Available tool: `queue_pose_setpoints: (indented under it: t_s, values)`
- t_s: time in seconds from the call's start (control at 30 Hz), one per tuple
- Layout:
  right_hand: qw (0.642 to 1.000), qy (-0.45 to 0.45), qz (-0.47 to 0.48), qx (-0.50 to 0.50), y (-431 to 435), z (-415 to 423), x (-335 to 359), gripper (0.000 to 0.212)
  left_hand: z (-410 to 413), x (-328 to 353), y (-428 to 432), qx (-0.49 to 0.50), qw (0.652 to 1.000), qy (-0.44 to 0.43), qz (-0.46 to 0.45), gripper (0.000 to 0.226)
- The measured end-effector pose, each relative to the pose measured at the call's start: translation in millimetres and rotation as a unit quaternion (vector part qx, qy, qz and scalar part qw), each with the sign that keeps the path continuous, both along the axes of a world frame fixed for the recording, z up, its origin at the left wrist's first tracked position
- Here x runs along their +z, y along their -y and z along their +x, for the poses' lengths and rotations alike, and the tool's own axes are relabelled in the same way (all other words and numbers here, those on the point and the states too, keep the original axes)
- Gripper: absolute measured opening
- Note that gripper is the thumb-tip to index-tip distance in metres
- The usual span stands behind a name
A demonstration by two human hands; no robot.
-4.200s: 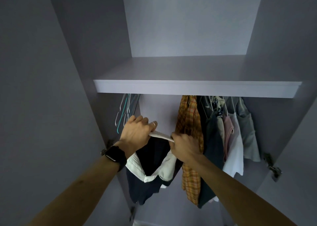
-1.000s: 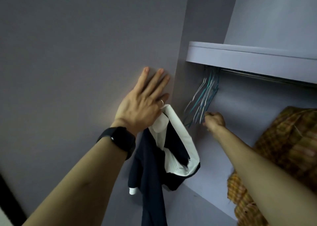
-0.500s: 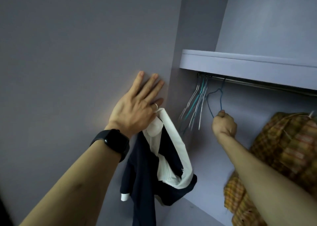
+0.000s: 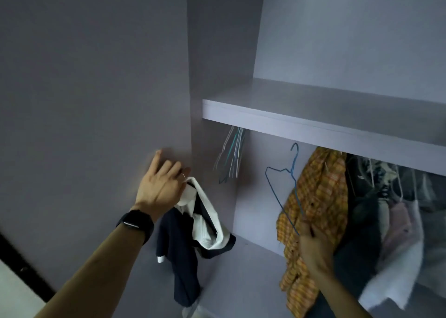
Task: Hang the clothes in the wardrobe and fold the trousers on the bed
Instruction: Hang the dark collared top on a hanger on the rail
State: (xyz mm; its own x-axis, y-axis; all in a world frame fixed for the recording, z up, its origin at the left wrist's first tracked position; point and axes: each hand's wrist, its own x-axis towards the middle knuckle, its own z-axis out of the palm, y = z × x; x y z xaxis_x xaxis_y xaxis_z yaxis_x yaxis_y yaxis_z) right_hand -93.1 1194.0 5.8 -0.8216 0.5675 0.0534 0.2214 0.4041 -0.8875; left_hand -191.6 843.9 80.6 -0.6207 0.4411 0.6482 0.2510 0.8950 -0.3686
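Dim, flat light; motion blur lower right.

Beneath shelf (image 4: 313, 124): empty hangers (image 4: 231, 156) left, hanging clothes (image 4: 323, 197) right. Single hanger (image 4: 292, 165), in the right hand (image 4: 313, 245), sits between them. Farther left, garment (image 4: 183, 240) hangs below left hand (image 4: 161, 187) on door (image 4: 96, 100).

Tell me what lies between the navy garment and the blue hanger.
Head view: a bunch of empty hangers hangs under the shelf between navy garment and blue hanger; below them, bare wardrobe wall.

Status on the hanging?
Left hand holds navy garment, fingers on door. Right hand grips blue hanger, hook free. Gap open between spare hangers and plaid shirt.
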Motion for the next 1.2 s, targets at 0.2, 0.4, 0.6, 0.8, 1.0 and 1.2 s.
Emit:
queue_pose_setpoints:
  t_s: [0.2,0.4,0.6,0.8,1.0,1.2]
  values:
    - [0.998,0.018,-0.047,-0.031,-14.6,84.9,-11.5,0.035,30.5,-11.4,-40.4,-0.037,0.967,0.211,0.138,0.022]
    - [0.987,-0.012,-0.158,-0.013,-5.0,94.7,1.2,0.035,42.3,-34.4,-81.9,-0.093,0.910,0.388,0.117,0.066]
    - [0.955,-0.011,-0.292,0.050,-1.4,110.8,-7.4,0.053,47.2,-55.3,-118.9,-0.150,0.874,0.450,0.100,0.063]
    - [0.990,0.034,-0.081,0.113,-11.7,114.6,-16.7,0.051,43.7,-59.5,-139.0,-0.228,0.910,0.327,0.114,0.029]
    - [0.971,0.060,0.184,0.142,-31.2,103.1,-9.8,0.052,53.0,-49.0,-150.4,-0.325,0.921,0.210,0.049,0.027]
    - [0.991,-0.006,-0.075,0.108,-12.0,74.5,31.1,0.024,71.8,-44.7,-176.8,-0.349,0.907,0.229,-0.060,0.037]
